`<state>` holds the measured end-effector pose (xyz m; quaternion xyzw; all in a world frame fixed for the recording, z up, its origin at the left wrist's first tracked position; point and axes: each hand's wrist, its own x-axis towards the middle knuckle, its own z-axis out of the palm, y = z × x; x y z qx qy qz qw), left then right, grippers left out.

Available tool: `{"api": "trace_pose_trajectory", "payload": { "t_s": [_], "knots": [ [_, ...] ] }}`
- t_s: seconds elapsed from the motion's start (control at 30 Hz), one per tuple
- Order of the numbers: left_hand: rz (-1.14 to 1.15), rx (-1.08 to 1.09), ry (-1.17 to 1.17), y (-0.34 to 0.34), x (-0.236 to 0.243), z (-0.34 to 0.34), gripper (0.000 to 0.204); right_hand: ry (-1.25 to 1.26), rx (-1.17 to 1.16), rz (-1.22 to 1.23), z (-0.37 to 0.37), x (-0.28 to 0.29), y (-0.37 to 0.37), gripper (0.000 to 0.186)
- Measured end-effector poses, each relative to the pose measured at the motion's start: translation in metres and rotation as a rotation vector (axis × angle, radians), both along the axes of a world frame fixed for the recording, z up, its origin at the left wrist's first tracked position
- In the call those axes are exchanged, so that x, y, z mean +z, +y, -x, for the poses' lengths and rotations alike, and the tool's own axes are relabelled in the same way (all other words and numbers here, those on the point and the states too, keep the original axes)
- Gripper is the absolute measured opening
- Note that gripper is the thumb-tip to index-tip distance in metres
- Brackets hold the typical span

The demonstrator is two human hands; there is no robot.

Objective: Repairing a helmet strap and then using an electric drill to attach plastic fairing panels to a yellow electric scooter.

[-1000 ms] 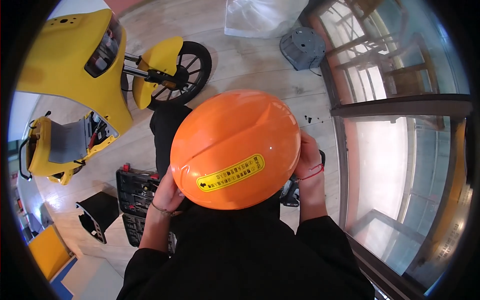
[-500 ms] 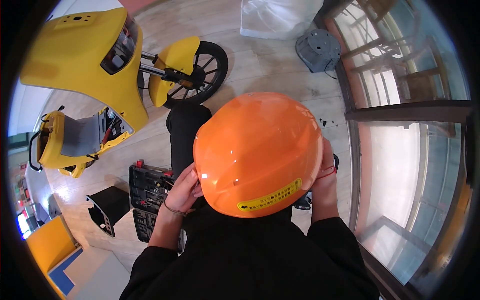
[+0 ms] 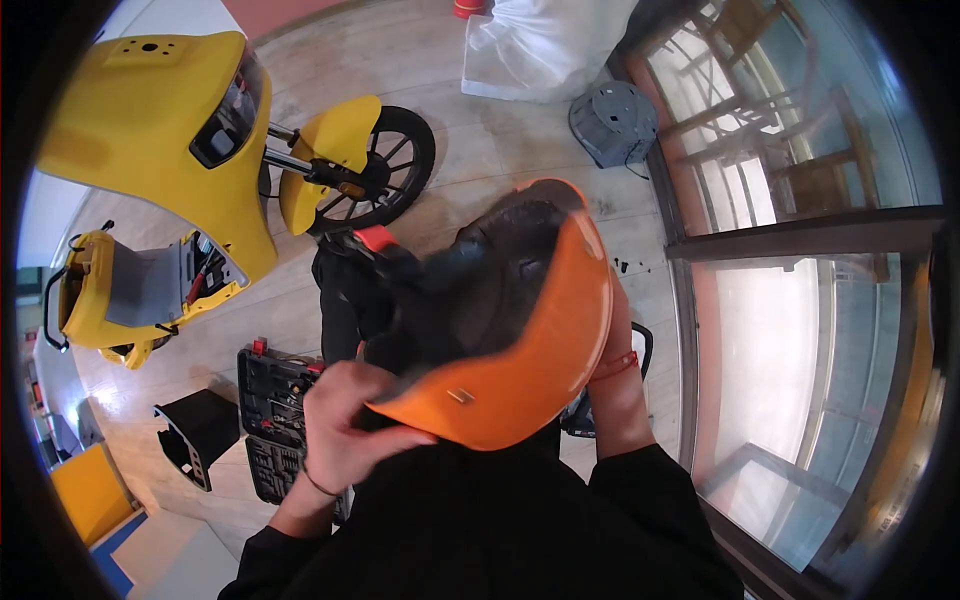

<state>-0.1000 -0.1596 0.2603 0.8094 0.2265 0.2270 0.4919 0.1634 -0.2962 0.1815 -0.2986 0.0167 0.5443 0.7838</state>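
Half-hiding right hand (image 3: 617, 325) — orange helmet (image 3: 525, 385); around — tool case (image 3: 268, 392), yellow scooter (image 3: 150, 115).

The helmet shell (image 3: 540, 372) looks smooth, glossy plastic, its lining (image 3: 480, 290) matt, the black sleeves (image 3: 645, 485) matt cloth

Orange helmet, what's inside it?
A dark lining shows inside the orange helmet, too blurry to make out details. The helmet's near side covers the lining behind it, so that part can't be seen.
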Motion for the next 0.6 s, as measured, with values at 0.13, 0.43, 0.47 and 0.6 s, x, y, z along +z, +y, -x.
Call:
{"api": "trace_pose_trajectory", "payload": {
  "t_s": [0.13, 0.43, 0.47, 0.6],
  "knots": [
    [-0.502, -0.092, 0.067, -0.015, 0.001, 0.002, 0.033, -0.064, -0.07, 0.137, 0.013, 0.013, 0.002, 0.04],
    [-1.066, -0.117, 0.081, -0.015, -0.031, 0.019, 0.021, -0.123, 0.023, 0.235, 0.022, 0.047, -0.009, 0.046],
    [-1.066, -0.115, 0.074, -0.015, -0.032, 0.021, 0.022, -0.127, 0.024, 0.276, 0.025, 0.049, -0.01, 0.045],
    [-1.028, -0.091, 0.118, -0.015, -0.038, 0.023, 0.026, -0.406, 0.148, 0.332, 0.028, 0.051, -0.012, 0.047]
  ]
}}
